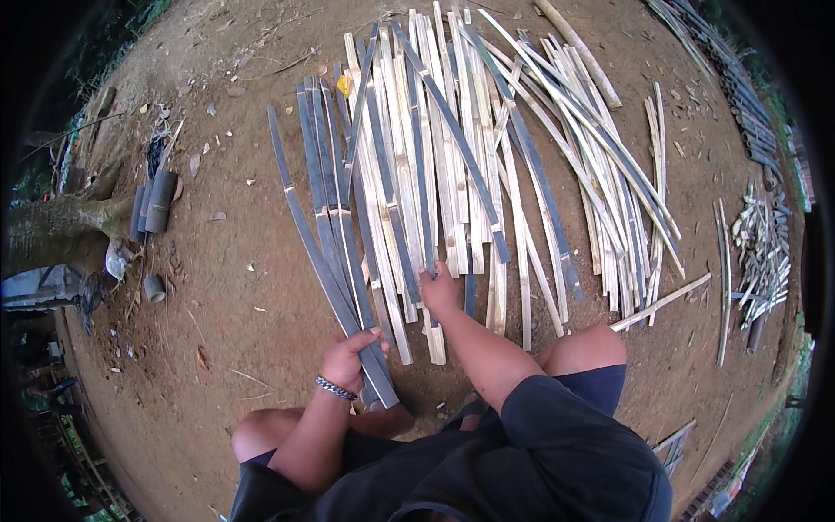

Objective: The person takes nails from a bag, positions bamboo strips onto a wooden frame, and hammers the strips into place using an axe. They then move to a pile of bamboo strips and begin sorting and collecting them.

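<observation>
Long split bamboo strips, dark on one face and pale on the other, lie in a spread pile on the ground ahead of me. My left hand, with a chain bracelet at its wrist, is closed round the near ends of a few dark bamboo strips. These strips slant away to the far left, beside the pile. At the pile's near edge, my right hand has its fingers closed at the near end of another bamboo strip. Its fingertips are partly hidden by the back of the hand.
More strips lie right of the pile, with a round pole behind. Short dark bamboo tubes rest near a tree trunk at left. Scrap pieces and stacked dark lengths line the right side. My bent knees flank the near ends.
</observation>
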